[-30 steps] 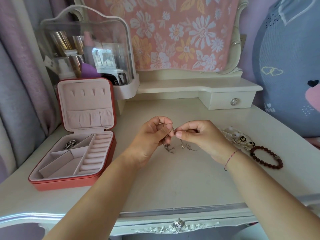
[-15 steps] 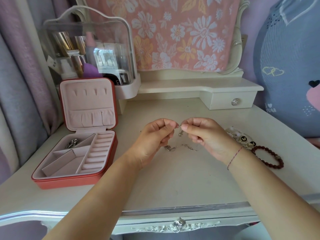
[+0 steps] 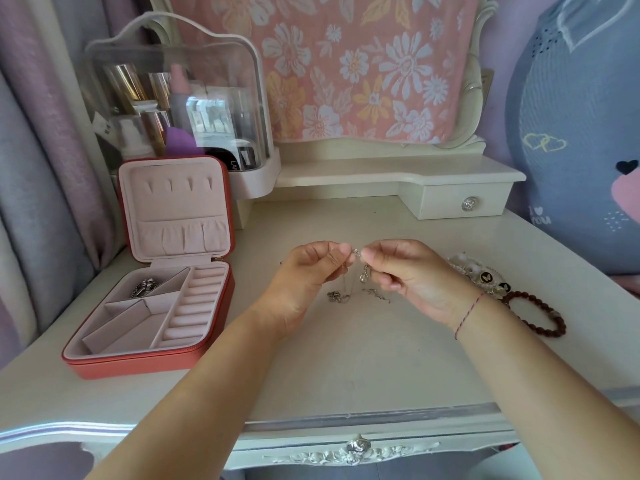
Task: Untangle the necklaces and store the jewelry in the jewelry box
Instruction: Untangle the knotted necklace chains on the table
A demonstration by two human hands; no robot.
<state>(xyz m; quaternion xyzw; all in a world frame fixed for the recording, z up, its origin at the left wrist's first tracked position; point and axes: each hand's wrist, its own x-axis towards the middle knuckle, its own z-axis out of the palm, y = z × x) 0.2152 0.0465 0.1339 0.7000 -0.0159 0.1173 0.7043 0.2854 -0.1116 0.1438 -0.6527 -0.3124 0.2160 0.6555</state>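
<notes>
- The left hand (image 3: 306, 273) and right hand (image 3: 407, 271) meet above the middle of the desk (image 3: 346, 362). Each pinches the fine silver necklaces (image 3: 364, 276) between thumb and fingertip, the other fingers curled.
- The chains are held up so the loose ends hang and trail on the desk, probably to expose the knot.
- The jewelry box (image 3: 145, 367) stands open at the left, lid upright. A silver piece (image 3: 145, 287) lies in its far-left compartment.
- A dark beaded bracelet (image 3: 540, 318) and a pale butterfly-charm piece (image 3: 485, 276) wait near the right wrist.
- The white desk carries a clear cosmetics case (image 3: 173, 98) at the far left. A floral cloth (image 3: 363, 64) hangs behind.
</notes>
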